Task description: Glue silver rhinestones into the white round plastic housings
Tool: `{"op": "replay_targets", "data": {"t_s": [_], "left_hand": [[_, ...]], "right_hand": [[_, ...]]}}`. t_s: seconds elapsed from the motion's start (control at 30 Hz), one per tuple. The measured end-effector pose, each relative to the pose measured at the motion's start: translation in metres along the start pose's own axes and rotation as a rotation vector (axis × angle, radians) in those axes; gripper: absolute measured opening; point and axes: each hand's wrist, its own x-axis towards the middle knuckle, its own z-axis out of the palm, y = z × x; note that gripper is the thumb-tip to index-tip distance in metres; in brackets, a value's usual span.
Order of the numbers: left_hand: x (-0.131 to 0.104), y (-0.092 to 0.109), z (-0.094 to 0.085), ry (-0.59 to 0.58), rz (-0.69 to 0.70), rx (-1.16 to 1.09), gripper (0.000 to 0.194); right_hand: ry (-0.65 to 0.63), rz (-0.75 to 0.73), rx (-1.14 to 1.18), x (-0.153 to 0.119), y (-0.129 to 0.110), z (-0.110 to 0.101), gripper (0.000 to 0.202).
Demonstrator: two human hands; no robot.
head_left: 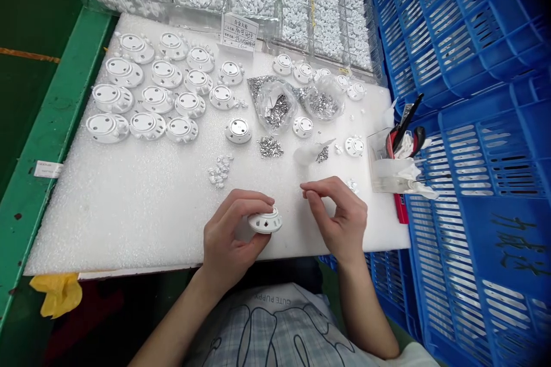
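Nozzled bottle (303, 156), metal bits (270, 148) beyond held disc (266, 223)

shirt (275, 321): "CUTE PUPPY" | card (239, 34): "合金…" | blue crate (482, 223): handwritten characters, unclear

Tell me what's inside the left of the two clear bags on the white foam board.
Inside the left clear bag is a heap of small silvery pieces. The top ones hide whatever lies deeper.

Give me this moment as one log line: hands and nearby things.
left hand: holding white saucer-shaped part; right hand: thumb and index close together, contents unclear; nearby: translucent bottle, silvery pieces, small white pieces
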Motion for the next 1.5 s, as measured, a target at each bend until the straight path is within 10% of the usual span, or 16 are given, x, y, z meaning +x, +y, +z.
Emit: {"op": "replay_targets", "data": {"t_s": [0.2,0.43,0.63,0.83,1.1,1.33,1.5], "left_hand": [[0.000,-0.002,0.000,0.017,-0.003,-0.028,0.029],[0.001,0.000,0.001,0.035,-0.008,0.020,0.028],[0.000,0.000,0.001,0.044,0.023,0.027,0.027],[-0.008,0.002,0.000,0.184,0.221,0.049,0.006],[-0.007,0.000,-0.002,0.261,0.172,0.062,0.005],[-0.004,0.001,-0.001,0.246,0.154,0.113,0.013],[-0.007,-0.001,0.000,0.221,0.118,0.053,0.021]], "right_hand": [[0.224,0.216,-0.038,0.012,0.013,-0.003,0.011],[-0.060,0.113,-0.241,0.044,0.020,0.003,0.016],[-0.038,0.082,-0.307,0.048,0.024,0.008,0.018],[0.291,-0.053,-0.245,0.030,-0.014,0.000,0.009],[-0.386,-0.298,-0.185,0.058,-0.025,0.057,0.023],[-0.478,-0.314,-0.389,0.078,-0.024,0.086,0.018],[-0.359,-0.294,-0.265,0.073,-0.023,0.066,0.019]]}}
